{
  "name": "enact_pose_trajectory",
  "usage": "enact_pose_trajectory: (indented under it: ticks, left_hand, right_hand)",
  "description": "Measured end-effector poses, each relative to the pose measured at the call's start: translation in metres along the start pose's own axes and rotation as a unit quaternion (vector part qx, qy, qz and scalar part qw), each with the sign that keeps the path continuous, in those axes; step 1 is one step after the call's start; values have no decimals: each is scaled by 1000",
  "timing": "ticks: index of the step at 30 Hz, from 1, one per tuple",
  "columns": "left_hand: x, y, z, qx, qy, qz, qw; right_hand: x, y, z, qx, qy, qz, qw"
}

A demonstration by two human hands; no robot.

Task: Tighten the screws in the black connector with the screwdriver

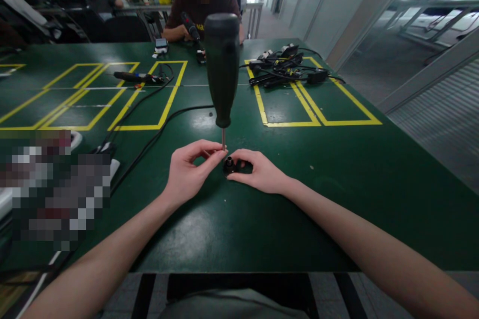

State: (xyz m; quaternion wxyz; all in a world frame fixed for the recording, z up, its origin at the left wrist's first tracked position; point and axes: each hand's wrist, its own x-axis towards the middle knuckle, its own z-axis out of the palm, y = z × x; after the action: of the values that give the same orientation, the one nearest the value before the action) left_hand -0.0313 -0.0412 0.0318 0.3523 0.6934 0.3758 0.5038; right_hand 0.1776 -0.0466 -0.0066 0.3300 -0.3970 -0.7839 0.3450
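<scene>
An upright screwdriver [222, 67] with a thick dark handle and thin metal shaft stands in front of me. My left hand [190, 167] is closed in a pinch at the low end of that shaft, thumb against fingertips. Just right of it, a small black round part [229, 165] with a raised hollow collar rests on the table. My right hand [260, 170] curves thumb and fingers around this part from the right, gripping its edge. The screwdriver's tip is hidden at the left fingertips, so I cannot tell what it touches.
Yellow tape marks the green table [318, 219]. Black cables [284, 67] lie piled at back right; a corded tool [136, 77] lies back left. A cord [153, 137] runs across the left side, near blurred items [75, 189]. Opposite, a person [204, 10] holds a power driver [190, 26].
</scene>
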Motion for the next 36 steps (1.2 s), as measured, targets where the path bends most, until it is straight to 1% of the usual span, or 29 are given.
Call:
enact_pose_trajectory:
  ticks: [5,12,17,22,26,32,36]
  left_hand:
    - [0,-1,0,-3,-4,-5,1000]
    - [1,-1,0,-12,4,-2,1000]
    - [1,2,0,-9,-3,0,1000]
    - [0,0,0,-11,-2,8,1000]
    - [0,-1,-1,-2,5,0,1000]
    - [0,1,1,-9,-6,-4,1000]
    - [-1,0,1,-13,3,-9,1000]
  right_hand:
    - [0,1,1,-3,2,-3,1000]
    - [0,1,1,3,4,-10,1000]
    - [0,0,0,2,4,2,1000]
    - [0,0,0,2,4,-2,1000]
    - [0,0,0,2,4,-2,1000]
    - [0,0,0,-3,0,-7,1000]
    - [0,0,-1,-7,-6,0,1000]
